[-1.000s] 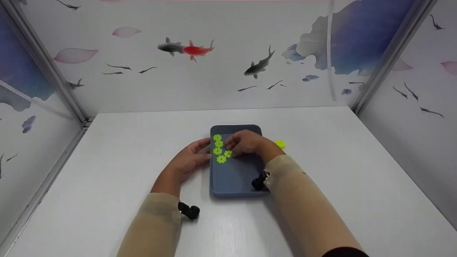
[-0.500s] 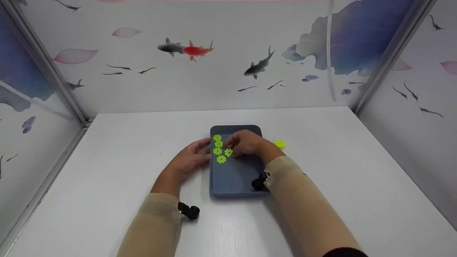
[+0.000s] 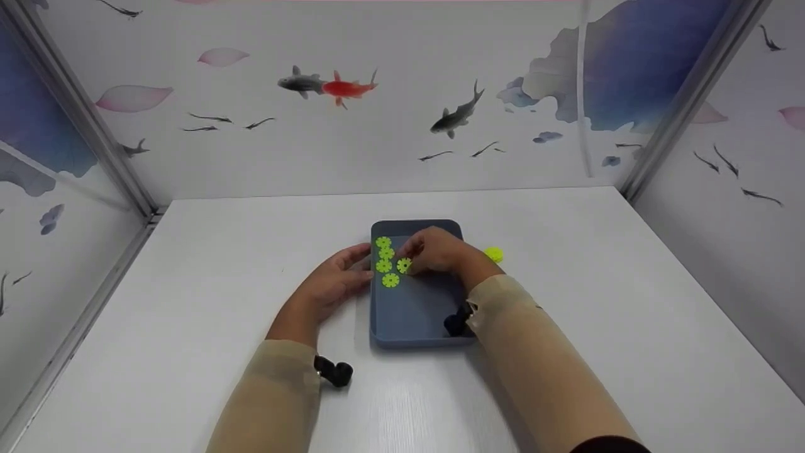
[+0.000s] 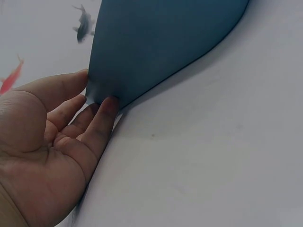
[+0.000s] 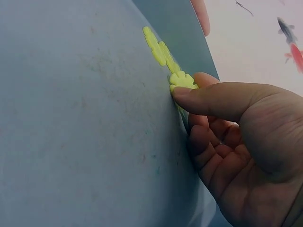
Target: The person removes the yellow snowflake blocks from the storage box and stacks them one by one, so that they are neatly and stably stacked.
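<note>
A grey-blue rectangular tray [image 3: 412, 314] lies on the white table. My right hand [image 3: 437, 250] is over it, pinching a yellow-green notched plastic disc [image 5: 182, 79] between thumb and forefinger. That disc is raised at a tilt in the head view. Several similar notched discs [image 3: 390, 280] lie flat along the tray's left side, in a column. At the tray's outer left wall, my left hand [image 3: 332, 280] rests its fingertips against the side, thumb near the rim. The left wrist view shows those fingers [image 4: 100, 124] fairly straight on the blue wall [image 4: 156, 42].
Another yellow-green piece [image 3: 494, 254] lies on the table right of the tray, partly behind my right wrist. White panels [image 3: 377, 151] printed with fish and leaves enclose the back and sides. A small black camera [image 3: 335, 373] is worn on the left wrist.
The notched disc in my right hand has shifted slightly up and away from the lowest disc in the column, and turned a little. My left hand and the tray stay put.
</note>
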The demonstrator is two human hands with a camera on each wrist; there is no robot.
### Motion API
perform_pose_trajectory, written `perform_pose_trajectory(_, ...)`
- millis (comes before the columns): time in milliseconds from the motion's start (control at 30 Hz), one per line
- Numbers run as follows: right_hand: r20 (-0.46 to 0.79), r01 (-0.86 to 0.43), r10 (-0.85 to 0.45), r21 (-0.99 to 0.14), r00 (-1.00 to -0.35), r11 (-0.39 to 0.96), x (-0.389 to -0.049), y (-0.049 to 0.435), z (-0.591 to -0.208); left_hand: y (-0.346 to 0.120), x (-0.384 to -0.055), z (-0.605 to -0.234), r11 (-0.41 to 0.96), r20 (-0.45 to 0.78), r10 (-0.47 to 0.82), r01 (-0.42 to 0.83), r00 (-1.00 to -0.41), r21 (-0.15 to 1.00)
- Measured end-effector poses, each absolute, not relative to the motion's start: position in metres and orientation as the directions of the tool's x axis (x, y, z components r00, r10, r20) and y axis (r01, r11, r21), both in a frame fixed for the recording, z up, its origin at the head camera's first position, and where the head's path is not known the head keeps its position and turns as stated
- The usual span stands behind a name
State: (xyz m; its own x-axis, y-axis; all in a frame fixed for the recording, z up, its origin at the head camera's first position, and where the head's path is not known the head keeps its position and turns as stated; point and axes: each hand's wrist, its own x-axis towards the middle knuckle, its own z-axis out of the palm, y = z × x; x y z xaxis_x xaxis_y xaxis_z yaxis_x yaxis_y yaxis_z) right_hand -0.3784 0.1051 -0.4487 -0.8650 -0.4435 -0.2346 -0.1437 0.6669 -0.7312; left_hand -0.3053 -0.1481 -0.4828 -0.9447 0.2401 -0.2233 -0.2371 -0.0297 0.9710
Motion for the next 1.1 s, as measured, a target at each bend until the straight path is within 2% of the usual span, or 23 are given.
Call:
perform_pose_trajectory(233, -0.221, -0.122, -0.411, -0.74, -0.884, 0.661, -0.379, 0.106, -0.448, -0.148, -0.306, -0.482, -0.032, -0.223, 0.238, -0.237, -0.945, 0.971)
perform_pose_trajectory(400, -0.208, -0.066, -0.367, -0.79, -0.907, 0.61, -0.381, 0.107, -0.447, -0.149, -0.306, -0.482, -0.021, -0.227, 0.234, -0.238, -0.945, 0.971)
perform_pose_trajectory(767, -0.119, 0.012, -0.287, -0.937, -0.951, 0.35, -0.378, 0.123, -0.424, -0.148, -0.307, -0.483, -0.05, -0.229, 0.234, -0.247, -0.945, 0.968)
perform_pose_trajectory(1100, -0.113, 0.073, -0.192, -0.977, -0.975, 0.203, -0.366, 0.161, -0.414, -0.146, -0.304, -0.482, -0.041, -0.232, 0.22, -0.246, -0.948, 0.968)
